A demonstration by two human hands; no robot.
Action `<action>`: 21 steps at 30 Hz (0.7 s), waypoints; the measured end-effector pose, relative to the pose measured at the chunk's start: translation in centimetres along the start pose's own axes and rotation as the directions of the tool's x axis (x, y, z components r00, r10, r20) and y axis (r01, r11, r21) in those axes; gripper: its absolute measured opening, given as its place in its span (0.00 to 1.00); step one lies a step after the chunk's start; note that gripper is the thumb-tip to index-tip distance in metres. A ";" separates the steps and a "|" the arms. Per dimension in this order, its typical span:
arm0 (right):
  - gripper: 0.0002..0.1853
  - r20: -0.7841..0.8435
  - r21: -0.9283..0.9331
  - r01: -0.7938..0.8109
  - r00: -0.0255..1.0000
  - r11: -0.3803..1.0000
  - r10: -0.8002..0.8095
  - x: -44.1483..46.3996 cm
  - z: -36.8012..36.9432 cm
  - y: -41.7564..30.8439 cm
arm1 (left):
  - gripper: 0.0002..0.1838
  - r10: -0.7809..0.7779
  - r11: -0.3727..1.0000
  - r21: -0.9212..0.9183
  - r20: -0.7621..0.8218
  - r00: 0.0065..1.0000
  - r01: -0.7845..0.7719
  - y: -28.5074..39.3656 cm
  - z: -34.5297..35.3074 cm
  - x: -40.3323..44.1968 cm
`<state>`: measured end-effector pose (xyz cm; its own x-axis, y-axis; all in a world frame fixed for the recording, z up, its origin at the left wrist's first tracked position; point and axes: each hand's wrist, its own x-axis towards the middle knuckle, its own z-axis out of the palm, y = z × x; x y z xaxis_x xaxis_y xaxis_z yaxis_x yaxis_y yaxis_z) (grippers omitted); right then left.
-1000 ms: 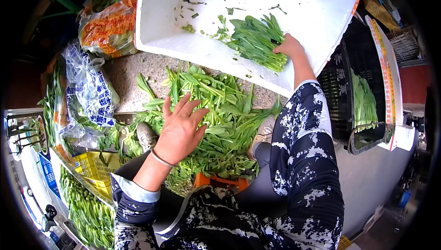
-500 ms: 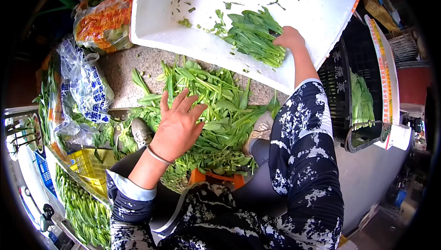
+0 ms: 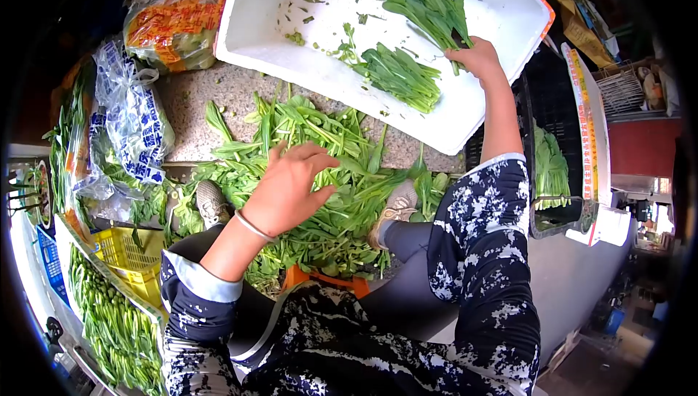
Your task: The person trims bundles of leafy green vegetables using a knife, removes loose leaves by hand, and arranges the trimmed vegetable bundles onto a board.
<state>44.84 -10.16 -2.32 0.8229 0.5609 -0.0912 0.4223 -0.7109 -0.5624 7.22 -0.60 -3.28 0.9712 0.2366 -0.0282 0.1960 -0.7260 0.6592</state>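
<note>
- Right grip (image 3: 480, 60): grasping a leafy bunch (image 3: 429, 7) near the stem end, inside the white foam box (image 3: 254, 32), toward the right of its interior.
- Best hold, by judgement: firm on the stems, light on the leaves; tender blades likely to bruise under hard squeezing.
- Stem tips poking out just below the fingers: gather into line with the rest, to prevent slipping loose.
- Leaves fanned up and away from the wrist: good direction, with foliage clear of the fingers; avoid dragging against the foam.
- Second bunch (image 3: 400, 80): lying in the same box, nearer the close wall, leaves toward the left and stems toward the right. Swing wide of it, to avoid tangling or crushing.
- Matching stem direction between both bunches: worth preserving for neatness.
- Loose scraps (image 3: 349, 43) beside the second bunch: mind catching any among the held leaves.
- Left grip (image 3: 287, 189): released, fingers loosely spread, nothing visibly held, above the heap of loose greens (image 3: 349, 149) in front of the box. Contact with the heap: impossible to tell.
- Free left side: useful for steadying the box or squaring stems, if needed.
- Gentle wrist motion advisable; shaking likely to scatter leaves.
</note>
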 end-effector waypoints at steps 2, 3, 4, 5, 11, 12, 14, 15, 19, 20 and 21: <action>0.24 0.018 0.123 0.043 0.999 0.991 -0.045 -1.1 -0.4 -1.6 | 0.16 0.041 0.985 -0.164 -0.028 0.999 -0.045 -0.3 0.4 0.7; 0.23 0.037 0.251 0.067 0.996 0.966 -0.078 -1.9 -0.5 -2.9 | 0.16 -0.053 0.905 -0.420 0.049 0.997 0.068 -0.3 0.7 0.8; 0.23 0.041 0.247 0.078 0.995 0.966 -0.091 -2.8 -0.9 -4.4 | 0.16 -0.121 0.747 -0.638 0.147 0.982 0.187 0.0 0.8 1.0; 0.24 0.083 0.267 0.071 0.992 0.961 -0.096 -3.7 -1.4 -6.0 | 0.19 -0.180 0.511 -0.784 0.301 0.936 0.351 0.4 0.6 1.1; 0.24 0.259 0.372 0.120 0.939 0.920 -0.228 -10.6 0.8 -13.9 | 0.35 -0.250 0.111 -0.990 0.059 0.967 0.089 1.6 0.3 2.1; 0.25 0.276 0.419 0.169 0.913 0.892 -0.302 -11.7 1.7 -14.6 | 0.40 -0.308 -0.008 -0.998 -0.059 0.949 -0.065 1.8 0.2 2.2; 0.26 0.345 0.472 0.165 0.870 0.866 -0.354 -13.8 3.5 -15.9 | 0.48 -0.342 -0.012 -0.991 -0.119 0.932 -0.131 1.4 0.1 2.4; 0.26 0.348 0.388 0.215 0.866 0.896 -0.359 -14.5 4.8 -16.0 | 0.47 -0.346 -0.019 -0.965 -0.240 0.907 -0.263 1.3 -0.1 2.5; 0.31 0.371 0.161 0.291 0.868 0.943 -0.331 -17.7 7.8 -17.8 | 0.47 -0.348 -0.106 -0.914 -0.336 0.875 -0.393 -0.4 -1.2 1.3; 0.33 0.387 0.163 0.309 0.853 0.937 -0.349 -18.2 7.8 -18.1 | 0.47 -0.358 -0.181 -0.886 -0.344 0.868 -0.426 -0.8 -1.2 1.2; 0.33 0.389 0.164 0.317 0.849 0.934 -0.356 -18.5 7.8 -18.2 | 0.52 -0.332 -0.124 -0.916 -0.323 0.886 -0.381 -0.2 -2.2 0.5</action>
<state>18.92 -4.28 3.22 0.4004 0.8949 -0.1971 0.5930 -0.4170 -0.6888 7.34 1.10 -1.79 0.7520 0.6592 -0.0008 -0.5182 0.5919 0.6174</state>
